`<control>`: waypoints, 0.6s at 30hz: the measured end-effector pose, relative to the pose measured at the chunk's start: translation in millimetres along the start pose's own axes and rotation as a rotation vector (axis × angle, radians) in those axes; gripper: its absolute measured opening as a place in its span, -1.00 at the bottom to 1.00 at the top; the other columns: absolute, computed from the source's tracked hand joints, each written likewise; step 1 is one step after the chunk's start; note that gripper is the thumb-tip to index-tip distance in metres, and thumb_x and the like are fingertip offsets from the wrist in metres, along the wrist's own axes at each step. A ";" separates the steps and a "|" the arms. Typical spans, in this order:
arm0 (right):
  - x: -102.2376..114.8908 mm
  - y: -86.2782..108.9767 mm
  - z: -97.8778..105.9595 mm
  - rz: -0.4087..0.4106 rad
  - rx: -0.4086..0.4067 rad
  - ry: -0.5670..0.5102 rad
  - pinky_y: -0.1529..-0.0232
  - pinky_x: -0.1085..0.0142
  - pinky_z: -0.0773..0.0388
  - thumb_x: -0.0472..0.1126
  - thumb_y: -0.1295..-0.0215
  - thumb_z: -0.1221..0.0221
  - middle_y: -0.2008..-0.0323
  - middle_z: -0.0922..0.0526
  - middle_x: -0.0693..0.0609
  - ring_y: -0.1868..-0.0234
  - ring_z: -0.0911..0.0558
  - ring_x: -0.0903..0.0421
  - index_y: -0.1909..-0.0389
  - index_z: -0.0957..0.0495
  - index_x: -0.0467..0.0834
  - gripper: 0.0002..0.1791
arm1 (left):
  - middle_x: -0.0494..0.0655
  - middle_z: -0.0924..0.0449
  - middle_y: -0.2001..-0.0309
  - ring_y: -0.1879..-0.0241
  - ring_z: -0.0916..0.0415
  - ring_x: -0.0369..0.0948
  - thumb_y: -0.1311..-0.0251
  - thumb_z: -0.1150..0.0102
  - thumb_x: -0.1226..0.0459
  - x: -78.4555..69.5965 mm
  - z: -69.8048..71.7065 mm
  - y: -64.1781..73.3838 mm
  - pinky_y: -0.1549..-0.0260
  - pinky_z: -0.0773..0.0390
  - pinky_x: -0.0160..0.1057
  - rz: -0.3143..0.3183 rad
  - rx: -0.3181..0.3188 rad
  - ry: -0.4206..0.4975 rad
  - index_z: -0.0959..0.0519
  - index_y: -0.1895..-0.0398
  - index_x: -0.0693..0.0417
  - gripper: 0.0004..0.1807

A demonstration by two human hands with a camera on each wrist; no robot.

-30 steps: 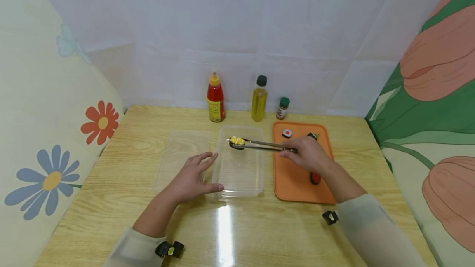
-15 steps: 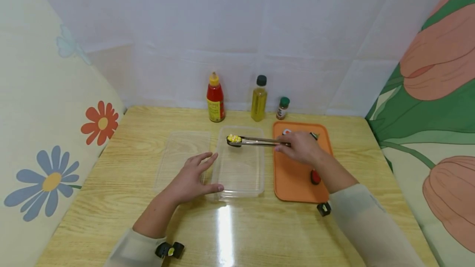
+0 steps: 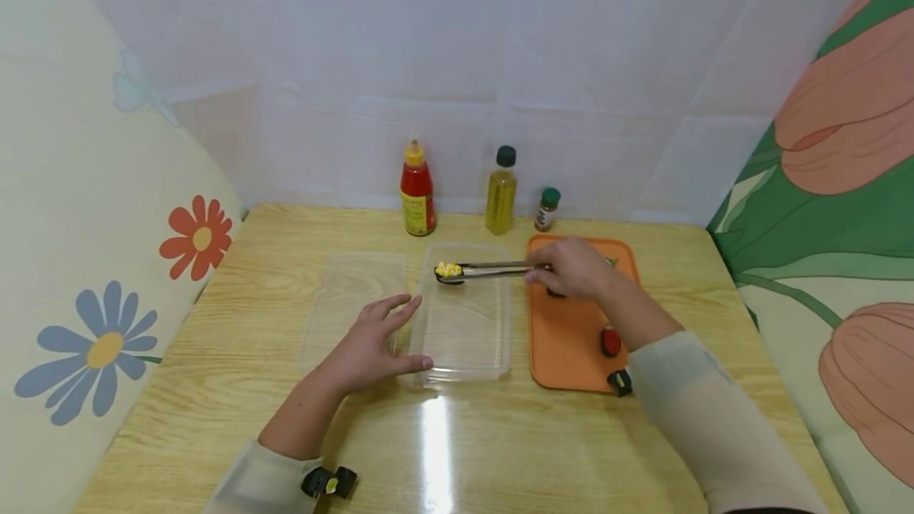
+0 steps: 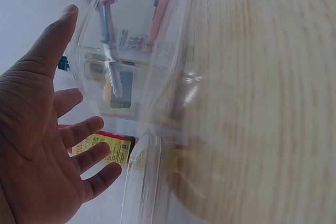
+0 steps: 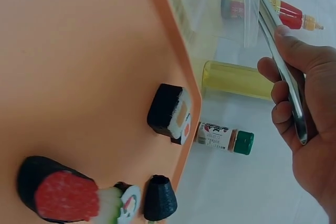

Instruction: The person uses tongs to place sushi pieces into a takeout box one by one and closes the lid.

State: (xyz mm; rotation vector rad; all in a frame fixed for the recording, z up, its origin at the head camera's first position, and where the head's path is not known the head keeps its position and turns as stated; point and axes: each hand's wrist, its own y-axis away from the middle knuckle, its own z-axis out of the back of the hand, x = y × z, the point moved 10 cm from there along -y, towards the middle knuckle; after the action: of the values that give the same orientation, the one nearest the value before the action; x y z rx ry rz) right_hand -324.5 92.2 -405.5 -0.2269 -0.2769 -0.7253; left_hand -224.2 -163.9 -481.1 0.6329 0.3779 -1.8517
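Note:
My right hand [image 3: 571, 268] grips metal tongs [image 3: 500, 269] above the orange tray's left side. At the far tips of the tongs is a dark-wrapped sushi piece [image 3: 449, 270] topped with yellow corn, inside the outline of the clear plastic box [image 3: 464, 331] near its back. The right wrist view shows the thumb and curled fingers round the tongs [image 5: 283, 66], while the box wall overlaps their tips. My left hand [image 3: 374, 343] is spread at the box's left side, thumb by the front left corner. Its palm and relaxed fingers [image 4: 86, 132] show in the left wrist view, holding nothing.
A clear lid [image 3: 350, 280] lies left of the box. The orange tray [image 3: 564, 359] bears several sushi pieces, including a red-topped one [image 3: 610, 341]. Behind stand a red sauce bottle [image 3: 417, 193], an oil bottle [image 3: 501, 197] and a green-capped spice jar [image 3: 547, 210].
My right hand has moved left and slightly back, carrying the tongs and the corn-topped sushi a little left over the box. The left hand stays put.

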 end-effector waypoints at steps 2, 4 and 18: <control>1.1 -3.0 1.0 0.023 0.002 -0.009 0.31 0.17 -0.62 -0.12 -0.43 -0.34 0.32 -0.75 0.08 0.49 -0.58 0.26 0.12 -0.77 -0.11 -0.84 | 0.04 -0.12 -0.60 -0.54 -0.01 0.23 -0.02 -0.36 -0.42 -0.1 -0.3 -0.3 -0.33 -0.23 0.41 0.000 -0.001 0.002 -0.16 -0.66 -0.11 0.21; 1.2 -6.3 1.3 0.043 0.003 -0.005 0.32 0.20 -0.62 -0.13 -0.42 -0.35 0.31 -0.75 0.10 0.49 -0.57 0.30 0.10 -0.77 -0.09 -0.84 | 0.05 -0.12 -0.60 -0.54 -0.01 0.23 -0.02 -0.37 -0.41 -0.5 -0.2 -0.6 -0.33 -0.23 0.41 -0.001 -0.002 -0.001 -0.16 -0.66 -0.10 0.20; -6.7 -25.7 -4.0 -0.057 0.130 0.078 0.03 0.03 -0.67 -0.01 -0.46 -0.31 -0.02 -0.78 -0.05 0.12 -0.76 0.01 -0.16 -0.72 -0.14 -0.61 | 0.06 -0.11 -0.60 -0.53 0.00 0.24 -0.03 -0.40 -0.39 -2.3 1.1 -1.0 -0.34 -0.22 0.40 0.002 0.006 0.002 -0.16 -0.66 -0.07 0.20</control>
State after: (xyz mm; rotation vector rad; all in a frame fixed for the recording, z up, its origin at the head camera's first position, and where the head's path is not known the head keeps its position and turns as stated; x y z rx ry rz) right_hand -346.0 76.5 -408.7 -0.0676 -0.2561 -0.7677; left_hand -224.8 -162.4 -478.9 0.6388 0.3731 -1.8514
